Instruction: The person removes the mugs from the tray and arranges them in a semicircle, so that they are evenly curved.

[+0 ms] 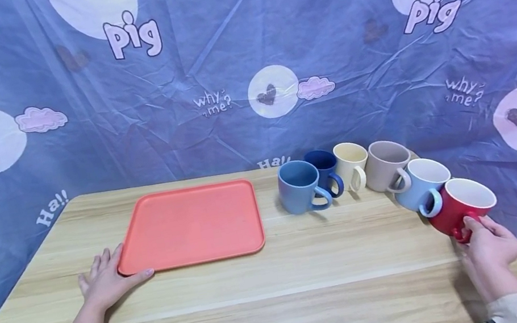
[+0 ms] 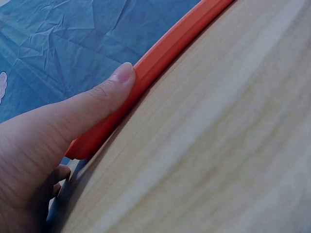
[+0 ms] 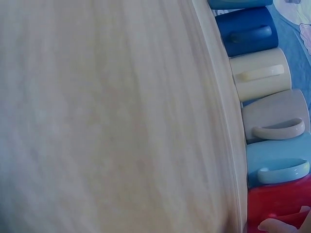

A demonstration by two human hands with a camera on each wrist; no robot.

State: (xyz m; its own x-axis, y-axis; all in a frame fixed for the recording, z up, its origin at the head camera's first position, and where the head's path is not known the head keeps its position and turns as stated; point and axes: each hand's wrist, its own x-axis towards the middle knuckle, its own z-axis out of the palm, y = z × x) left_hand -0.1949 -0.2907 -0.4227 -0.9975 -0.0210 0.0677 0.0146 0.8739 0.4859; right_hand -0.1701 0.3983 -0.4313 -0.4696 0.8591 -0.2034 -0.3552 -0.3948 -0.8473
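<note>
At the right end of a row of mugs, my right hand point(image 1: 493, 244) pinches the handle of a red mug point(image 1: 454, 210) with a white inside. That mug stands upright against a light blue mug point(image 3: 274, 155). My left hand point(image 1: 108, 283) lies at the front left corner of a coral-red tray point(image 1: 192, 225). Its thumb point(image 2: 104, 94) runs along the tray's front edge, and its other fingers spread out beside the left side. In the left wrist view those fingers are mostly hidden behind the thumb and palm.
Leftward from the light blue mug stand a grey mug point(image 1: 384, 165), a cream mug point(image 1: 349, 163), a dark blue mug point(image 1: 322, 164) and a medium blue mug point(image 1: 297, 192). A blue printed cloth point(image 1: 196, 45) hangs behind the wooden table point(image 1: 309, 274).
</note>
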